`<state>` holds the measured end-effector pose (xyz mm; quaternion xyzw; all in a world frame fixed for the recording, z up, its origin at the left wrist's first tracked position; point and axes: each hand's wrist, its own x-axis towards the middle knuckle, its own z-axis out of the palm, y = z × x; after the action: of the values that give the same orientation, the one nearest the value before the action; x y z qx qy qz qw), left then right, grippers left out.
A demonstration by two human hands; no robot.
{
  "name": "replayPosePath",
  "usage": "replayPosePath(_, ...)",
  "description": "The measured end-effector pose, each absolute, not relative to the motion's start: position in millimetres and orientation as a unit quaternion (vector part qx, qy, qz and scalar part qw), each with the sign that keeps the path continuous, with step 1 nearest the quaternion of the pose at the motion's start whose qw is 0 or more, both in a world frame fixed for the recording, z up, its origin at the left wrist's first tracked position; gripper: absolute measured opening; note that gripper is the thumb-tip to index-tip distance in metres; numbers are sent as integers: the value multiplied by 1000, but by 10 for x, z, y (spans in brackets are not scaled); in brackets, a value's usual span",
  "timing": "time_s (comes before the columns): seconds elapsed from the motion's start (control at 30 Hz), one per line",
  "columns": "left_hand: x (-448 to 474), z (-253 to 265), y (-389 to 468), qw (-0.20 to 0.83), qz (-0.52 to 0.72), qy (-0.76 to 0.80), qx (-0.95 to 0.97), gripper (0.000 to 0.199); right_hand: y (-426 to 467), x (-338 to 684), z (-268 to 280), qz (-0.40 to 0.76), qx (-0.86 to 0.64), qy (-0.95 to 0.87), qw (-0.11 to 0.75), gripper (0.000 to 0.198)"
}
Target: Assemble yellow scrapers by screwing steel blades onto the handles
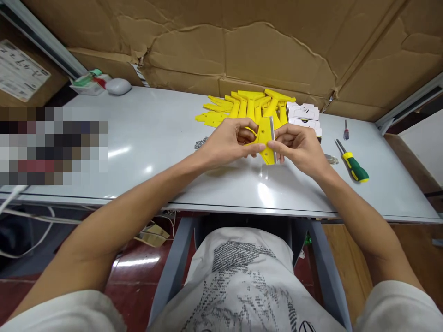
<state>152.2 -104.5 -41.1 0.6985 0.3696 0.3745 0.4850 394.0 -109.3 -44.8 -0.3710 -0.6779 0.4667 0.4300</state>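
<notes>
Just above the table, a yellow scraper head (265, 138) is held upright between both hands, with a metal blade (272, 127) along its right edge. My left hand (233, 140) is closed on the yellow body, its thumb pressed on the face near a small screw hole. My right hand (299, 145) pinches the blade along that edge, thumb in front and fingers behind. Behind my hands lies a pile of yellow scrapers (242, 103). A heap of small screws (200, 143) sits beside my left wrist.
White printed cards (302, 112) are stacked right of the pile. Near my right wrist lie thin metal blades (331, 159), a green-and-yellow screwdriver (356, 167) and a smaller screwdriver (346, 131). A computer mouse (118, 86) and a plastic tray (89, 85) stand back left. Cardboard (207, 46) lines the rear.
</notes>
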Motion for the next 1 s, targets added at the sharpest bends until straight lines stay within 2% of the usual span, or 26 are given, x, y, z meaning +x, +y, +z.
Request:
replayPosePath(0.1, 1405, -280, -1005, 462, 397, 381, 696, 52, -1110, 3902, -507, 452, -372, -667, 460, 58)
replayPosePath(0.2, 1207, -93, -920, 415, 477, 394, 667, 55, -1093, 3862, -634, 347, -383, -727, 452, 48)
replayPosePath(0.33, 939, -37, -682, 357, 557, 435, 612, 65, -1025, 3647, -807, 168, -325, -877, 312, 24)
replayPosePath(0.43, 808, -167, -469, 343, 548, 462, 606, 74, -979, 3304, -839, 95, -284, -934, 197, 27)
replayPosePath(0.5, 759, -258, -368, 338, 526, 472, 622, 74, -953, 3057, -816, 63, -283, -945, 154, 32)
replayPosePath(0.63, 748, -331, -312, 348, 485, 487, 638, 71, -897, 2737, -784, 33, -287, -949, 126, 31)
replayPosePath(1.0, 811, -291, -391, 349, 501, 491, 621, 66, -838, 2782, -761, 41, -324, -940, 98, 27)
